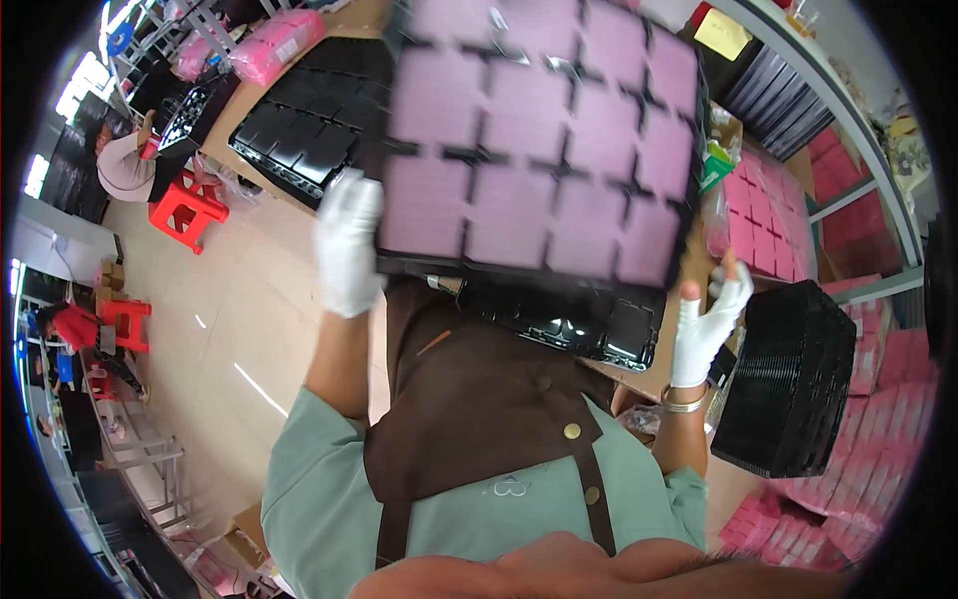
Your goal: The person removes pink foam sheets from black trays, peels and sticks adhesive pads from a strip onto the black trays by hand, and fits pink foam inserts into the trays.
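Note:
A black compartment tray with pink pieces in its cells is raised in front of me, blurred by motion. My left hand, in a white glove, is closed at its left edge; part of the grip is blurred. My right hand is off the tray's right side, fingers apart and holding nothing. Its glove leaves the thumb tip and a fingertip bare. Below the raised tray, another glossy black tray lies on the table, partly hidden.
More black trays lie on the table at the left. A tall stack of black trays stands at the right, near a pink-filled tray and pink packs. Red stools and a seated person are at the left.

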Action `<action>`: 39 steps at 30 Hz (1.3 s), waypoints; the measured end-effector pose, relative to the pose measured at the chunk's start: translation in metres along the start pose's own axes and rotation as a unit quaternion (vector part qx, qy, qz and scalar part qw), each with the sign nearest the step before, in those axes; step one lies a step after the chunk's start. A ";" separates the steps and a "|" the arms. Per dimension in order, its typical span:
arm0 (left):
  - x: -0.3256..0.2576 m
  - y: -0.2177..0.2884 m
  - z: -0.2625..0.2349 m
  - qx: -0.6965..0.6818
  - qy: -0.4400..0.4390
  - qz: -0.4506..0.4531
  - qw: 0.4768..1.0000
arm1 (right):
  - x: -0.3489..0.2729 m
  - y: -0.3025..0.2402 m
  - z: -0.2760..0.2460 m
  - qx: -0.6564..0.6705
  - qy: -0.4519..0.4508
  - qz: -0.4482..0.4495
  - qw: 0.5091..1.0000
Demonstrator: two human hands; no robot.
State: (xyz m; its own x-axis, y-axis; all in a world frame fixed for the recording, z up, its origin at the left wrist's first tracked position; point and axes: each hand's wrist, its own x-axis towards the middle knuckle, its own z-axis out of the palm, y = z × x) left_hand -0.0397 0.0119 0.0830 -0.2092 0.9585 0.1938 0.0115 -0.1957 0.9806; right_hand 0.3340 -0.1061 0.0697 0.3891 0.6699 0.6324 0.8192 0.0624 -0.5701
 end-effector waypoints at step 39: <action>-0.012 -0.158 0.010 0.592 -0.147 0.030 0.792 | -0.033 -0.039 0.206 0.378 -0.522 0.217 0.733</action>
State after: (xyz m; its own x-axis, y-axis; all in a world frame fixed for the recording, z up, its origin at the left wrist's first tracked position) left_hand -0.0294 0.0338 -0.0738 0.0599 0.9958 0.0689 0.9581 -0.0768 0.2759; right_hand 0.2028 0.0222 -0.0370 -0.3140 0.9244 -0.2165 0.0933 -0.1969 -0.9760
